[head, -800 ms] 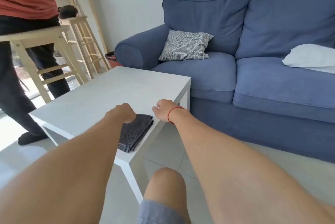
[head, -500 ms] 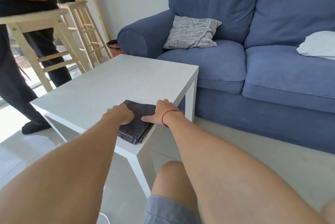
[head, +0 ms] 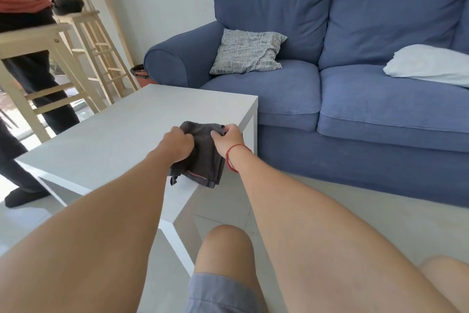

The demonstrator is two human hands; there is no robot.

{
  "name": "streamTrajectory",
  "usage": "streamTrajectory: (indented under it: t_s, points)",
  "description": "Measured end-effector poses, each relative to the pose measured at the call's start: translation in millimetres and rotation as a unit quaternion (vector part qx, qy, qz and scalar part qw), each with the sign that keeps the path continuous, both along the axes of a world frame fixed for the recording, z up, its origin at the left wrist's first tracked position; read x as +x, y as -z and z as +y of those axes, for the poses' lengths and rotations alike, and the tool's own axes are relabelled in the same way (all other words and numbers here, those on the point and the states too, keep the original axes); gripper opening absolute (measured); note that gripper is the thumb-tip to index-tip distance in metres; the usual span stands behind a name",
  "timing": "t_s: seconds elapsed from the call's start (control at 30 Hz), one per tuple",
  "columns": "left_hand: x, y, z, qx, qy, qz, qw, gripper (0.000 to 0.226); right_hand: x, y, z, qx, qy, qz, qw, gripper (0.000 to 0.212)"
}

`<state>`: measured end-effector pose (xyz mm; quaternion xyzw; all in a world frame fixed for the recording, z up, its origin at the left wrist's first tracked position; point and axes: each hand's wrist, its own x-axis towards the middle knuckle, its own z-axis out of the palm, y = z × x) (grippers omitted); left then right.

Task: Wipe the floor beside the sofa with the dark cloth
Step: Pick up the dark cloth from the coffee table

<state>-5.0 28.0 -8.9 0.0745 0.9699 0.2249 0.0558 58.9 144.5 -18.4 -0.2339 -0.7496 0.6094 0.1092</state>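
Bright, even daylight pouring in from the left, floor point(head: 15, 213) glare washed out there, soft shadows under the tabletop point(head: 121, 135), wide-angle bowing at edges, slightly soft focus throughout

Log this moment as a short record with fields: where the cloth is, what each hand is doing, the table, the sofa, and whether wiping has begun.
cloth: dark cloth, bunched, near corner of white table
left hand: gripping cloth
right hand: gripping cloth's far edge
sofa: blue sofa, beyond the table
floor: pale tiles, not yet wiped
bystander: second person, far left
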Motion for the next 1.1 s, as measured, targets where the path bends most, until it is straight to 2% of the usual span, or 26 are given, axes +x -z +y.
streamTrajectory:
  t_s: [0.13,0.23,0.33,0.47,0.6,0.67,0.87,1.03,1.1]
  points:
    - [30.3,-14.5,55.9,0.104,0.048,-0.001,0.993,0.048,31.6,-9.7,45.6,0.042,0.108,0.027,0.993,0.027]
    - [60.0,-5.8,99.3,0.167,0.072,-0.033,0.983,0.047,63.1,-6.1,82.1,0.091,0.171,0.000,0.981,0.024]
    - [87.0,13.8,133.6,0.198,0.086,-0.060,0.975,0.045,89.3,10.1,111.5,0.125,0.184,-0.042,0.974,0.024]
    - [109.1,40.4,169.0,0.194,0.096,-0.102,0.971,0.044,114.5,35.4,141.1,0.102,0.216,-0.069,0.969,0.026]
    - [115.7,72.1,196.3,0.207,0.085,-0.149,0.963,0.040,127.1,57.9,169.7,-0.049,0.254,-0.102,0.961,0.041]
    - [115.0,89.2,207.0,0.204,0.079,-0.169,0.961,0.040,130.9,70.1,181.7,-0.108,0.246,-0.125,0.955,0.040]
    - [106.3,150.6,239.7,0.177,0.090,-0.215,0.956,0.040,127.0,131.4,214.1,-0.040,0.238,-0.161,0.957,0.012]
    - [97.9,210.0,260.3,0.181,0.085,-0.276,0.940,0.035,114.1,197.7,233.4,-0.041,0.251,-0.200,0.946,0.012]
    - [93.0,238.6,267.0,0.169,0.088,-0.298,0.935,0.033,108.5,229.2,241.8,-0.040,0.254,-0.227,0.939,0.025]
